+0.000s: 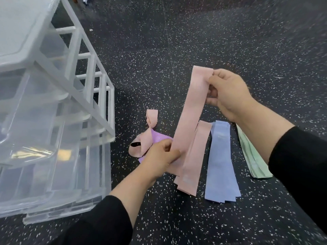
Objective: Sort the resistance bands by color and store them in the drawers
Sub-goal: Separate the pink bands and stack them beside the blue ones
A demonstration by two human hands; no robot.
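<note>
A long pink resistance band (192,105) is stretched between both hands above the floor. My right hand (228,92) pinches its far end; my left hand (160,156) grips its near end. Under it a flat pink band (192,161) lies on the floor. To its right lies a stack of blue bands (221,161), then a stack of green bands (251,156). Left of my left hand a twisted pink band (144,138) lies over a purple band (159,137). The clear plastic drawer unit (44,121) stands at the left.
The floor (177,41) is black rubber with white speckles. The drawer unit has a white frame (92,82), and its lower drawers jut out toward me. Black sleeves cover both forearms.
</note>
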